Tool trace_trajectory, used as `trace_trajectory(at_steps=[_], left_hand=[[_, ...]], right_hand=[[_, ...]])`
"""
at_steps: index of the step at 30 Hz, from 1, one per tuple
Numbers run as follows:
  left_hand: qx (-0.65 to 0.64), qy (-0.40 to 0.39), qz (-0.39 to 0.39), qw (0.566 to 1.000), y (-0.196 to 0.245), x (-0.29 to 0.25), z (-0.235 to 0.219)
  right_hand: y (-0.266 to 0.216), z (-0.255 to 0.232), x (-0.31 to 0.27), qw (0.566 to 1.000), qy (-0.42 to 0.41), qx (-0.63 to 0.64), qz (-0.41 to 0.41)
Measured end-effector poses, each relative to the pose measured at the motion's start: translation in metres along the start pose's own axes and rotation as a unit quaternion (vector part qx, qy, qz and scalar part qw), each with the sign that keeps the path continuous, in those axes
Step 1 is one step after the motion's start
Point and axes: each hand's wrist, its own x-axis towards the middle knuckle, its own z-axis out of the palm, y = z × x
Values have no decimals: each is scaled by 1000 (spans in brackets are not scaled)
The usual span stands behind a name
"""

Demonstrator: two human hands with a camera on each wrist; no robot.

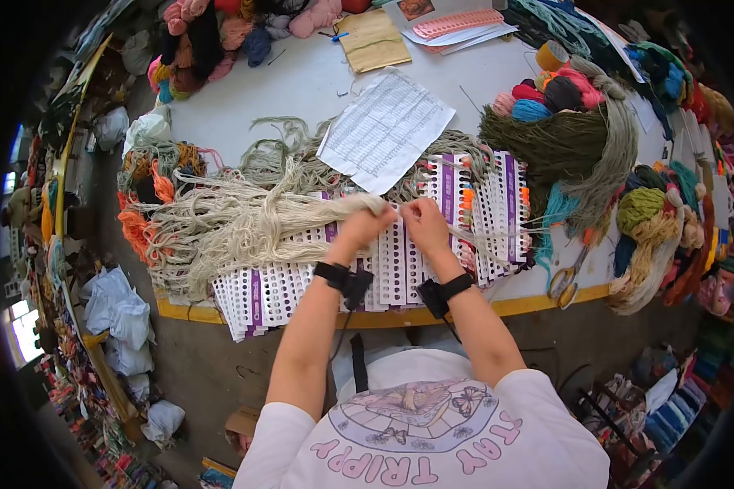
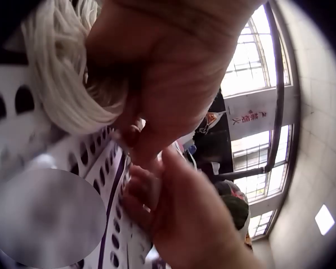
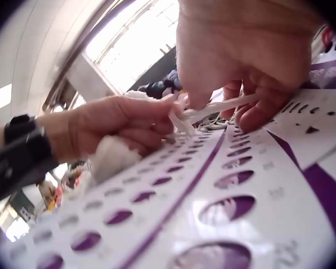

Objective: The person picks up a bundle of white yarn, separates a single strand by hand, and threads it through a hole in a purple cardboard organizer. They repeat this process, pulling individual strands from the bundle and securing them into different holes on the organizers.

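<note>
A thick bundle of cream thread [image 1: 269,213] lies over the white and purple punched cards and runs to my left hand [image 1: 365,226], which grips its end. Close beside it, my right hand [image 1: 426,228] is over the cards [image 1: 393,265]. A few strands [image 3: 224,105] stretch between the two hands in the right wrist view, pinched by the fingers of both. In the left wrist view the bundle [image 2: 64,73] loops below my left palm [image 2: 173,73]. The cards have rows of round holes and purple bands.
A printed sheet [image 1: 387,126] lies just beyond my hands. Olive-green yarn [image 1: 530,147] and coloured balls are heaped at the right, with scissors [image 1: 569,281] near the table edge. Orange yarn [image 1: 137,232] lies at the left. A brown notebook [image 1: 371,41] is at the back.
</note>
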Motion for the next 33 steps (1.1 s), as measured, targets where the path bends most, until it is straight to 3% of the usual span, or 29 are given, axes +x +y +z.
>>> trace_trajectory(at_steps=[2, 3, 4, 5, 6, 7, 8, 10, 12, 13, 14, 16, 18, 21, 24, 29, 33], left_hand=[[-189, 131, -142, 963, -30, 8, -49], [-329, 144, -228, 905, -32, -3, -88], [-520, 73, -172, 834, -68, -9, -127], [-581, 107, -178, 787, -73, -23, -162], [-611, 123, -130, 771, -101, -35, -192], [-541, 303, -165, 767, -89, -50, -211], [-491, 313, -149, 799, -114, -65, -238], [-274, 416, -187, 847, -43, -102, -248], [-263, 346, -135, 890, 22, -124, -239], [-310, 256, -64, 914, 44, -135, -232], [-347, 158, 11, 924, 66, -141, -224], [-403, 60, 90, 909, 116, -154, -200], [-380, 58, 174, 907, 153, -162, -177], [-372, 43, 229, 899, 194, -176, -158], [-349, 42, 234, 907, 213, -183, -147], [-428, 28, 225, 875, 223, -179, -138], [-431, 52, 215, 875, 221, -169, -135]], right_hand=[[-10, -3, -8, 994, -11, -107, -29], [-16, -4, -11, 986, -16, -159, -45], [-19, -4, -11, 985, -26, -167, -26], [-22, -4, -10, 984, -36, -174, -8], [-25, -4, -10, 982, -46, -180, 10], [-28, -4, -11, 982, -55, -181, 24], [-28, -6, -12, 982, -54, -178, 29], [-27, -5, -8, 984, -54, -170, 24], [-7, 8, 11, 989, -61, -134, -2], [-20, 4, 19, 994, -105, -22, -20], [-59, -1, 23, 991, -109, 62, -56], [-159, -37, -2, 962, -121, 221, -107], [-232, -68, -32, 909, -133, 346, -189], [-270, -90, -51, 883, -158, 369, -242], [-277, -106, -63, 865, -183, 431, -181], [-261, -119, -67, 843, -129, 489, -184], [-255, -125, -68, 846, -88, 487, -196]])
